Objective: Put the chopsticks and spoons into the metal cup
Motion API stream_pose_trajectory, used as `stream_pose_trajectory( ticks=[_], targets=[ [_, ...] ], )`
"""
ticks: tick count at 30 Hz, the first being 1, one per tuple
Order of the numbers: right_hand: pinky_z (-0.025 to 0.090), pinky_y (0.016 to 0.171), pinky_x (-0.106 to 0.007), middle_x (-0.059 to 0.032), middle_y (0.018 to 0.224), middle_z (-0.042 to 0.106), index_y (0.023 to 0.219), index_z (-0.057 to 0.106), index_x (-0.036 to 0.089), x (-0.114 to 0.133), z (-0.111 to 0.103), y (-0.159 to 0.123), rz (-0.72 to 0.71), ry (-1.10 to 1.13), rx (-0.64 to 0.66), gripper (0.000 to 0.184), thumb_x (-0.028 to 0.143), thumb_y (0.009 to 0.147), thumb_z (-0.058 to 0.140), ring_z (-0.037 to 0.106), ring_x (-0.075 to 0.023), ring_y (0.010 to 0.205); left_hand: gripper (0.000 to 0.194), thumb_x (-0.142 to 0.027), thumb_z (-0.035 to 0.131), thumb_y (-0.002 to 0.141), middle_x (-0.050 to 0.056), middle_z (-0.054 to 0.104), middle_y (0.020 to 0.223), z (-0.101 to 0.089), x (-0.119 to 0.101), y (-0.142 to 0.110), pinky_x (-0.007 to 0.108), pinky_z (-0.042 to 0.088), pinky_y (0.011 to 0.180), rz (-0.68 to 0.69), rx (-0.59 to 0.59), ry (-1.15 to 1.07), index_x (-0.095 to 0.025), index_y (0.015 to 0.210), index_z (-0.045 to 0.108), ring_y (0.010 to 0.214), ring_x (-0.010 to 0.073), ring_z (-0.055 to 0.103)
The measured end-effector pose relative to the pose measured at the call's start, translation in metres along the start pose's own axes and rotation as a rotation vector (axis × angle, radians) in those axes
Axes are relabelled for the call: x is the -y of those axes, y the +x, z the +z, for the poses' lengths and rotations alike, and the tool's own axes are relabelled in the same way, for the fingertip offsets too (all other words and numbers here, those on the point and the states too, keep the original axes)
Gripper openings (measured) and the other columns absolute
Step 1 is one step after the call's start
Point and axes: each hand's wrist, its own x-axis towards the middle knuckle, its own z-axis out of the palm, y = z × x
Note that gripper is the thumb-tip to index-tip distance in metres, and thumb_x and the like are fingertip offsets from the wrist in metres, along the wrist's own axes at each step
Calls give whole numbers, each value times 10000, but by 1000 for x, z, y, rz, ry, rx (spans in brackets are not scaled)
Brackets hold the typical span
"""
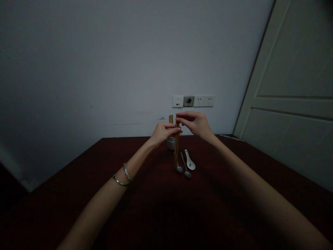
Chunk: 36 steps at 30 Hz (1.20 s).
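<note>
Brown chopsticks (177, 147) are standing upright before the cup (170, 143), left hand (163, 132) pinching their upper part, right hand (195, 122) pinching the tops; likely light, stiff and smooth, they are inviting a mid-length hold.

Dark red table (166, 211) | silvery cup (170, 144) | white spoon (190, 164) | slender metal spoon (187, 174) | second metal spoon (179, 169)

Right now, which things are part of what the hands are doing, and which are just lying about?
In the job:
wooden chopsticks, held by the left hand and right hand
perhaps the grey cup behind, with similar sticks above it

Just lying about, it seems:
white spoon
thin grey spoon
round grey spoon
</note>
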Motion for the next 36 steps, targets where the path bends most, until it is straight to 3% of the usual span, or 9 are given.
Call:
stream_pose_trajectory(
  ticks=[8,13,18,21,27,36],
  targets=[
    [519,748,-333,-84,881,709,912,712,158,-1,-1,0,58,35,29,276,320,695,661,647,-182,799,194,-236,706,656,99,693,705,-2,-3,1,367,519,741,-19,6,58,-74,762,693,674,184,658],
    [525,700,-344,-101,856,708,989,687,125,-15,-10,-6,284,177,-19,401,367,670,672,651,-191,756,206,-245,697,669,108,690,736,-10,-8,4,375,515,747,-15,-23,32,-65,769,686,682,177,654],
    [478,584,-277,-60,708,695,848,730,136,-30,-2,-32,511,206,277,326,393,654,677,608,-148,629,199,-243,693,669,112,684,742,-14,-9,9,363,519,717,-7,-85,20,-63,753,682,662,168,647],
    [424,526,-238,-28,650,667,851,728,142,-31,12,-46,524,216,382,347,427,665,658,554,-113,564,192,-247,689,673,109,680,725,-13,-7,10,351,522,687,-5,-74,27,-62,723,674,650,170,645],
    [368,482,-224,-10,588,615,752,724,130,-34,31,-53,510,217,290,346,454,658,647,505,-105,531,214,-254,703,666,114,685,744,-10,2,14,349,521,690,-19,-62,5,-60,749,671,668,174,646],
    [384,469,-230,-19,560,612,678,718,135,-43,33,-54,543,248,293,305,434,640,672,487,-90,481,212,-260,710,660,110,685,758,-11,11,14,335,523,683,-83,-54,-45,-72,750,671,669,163,646]
  ],
)
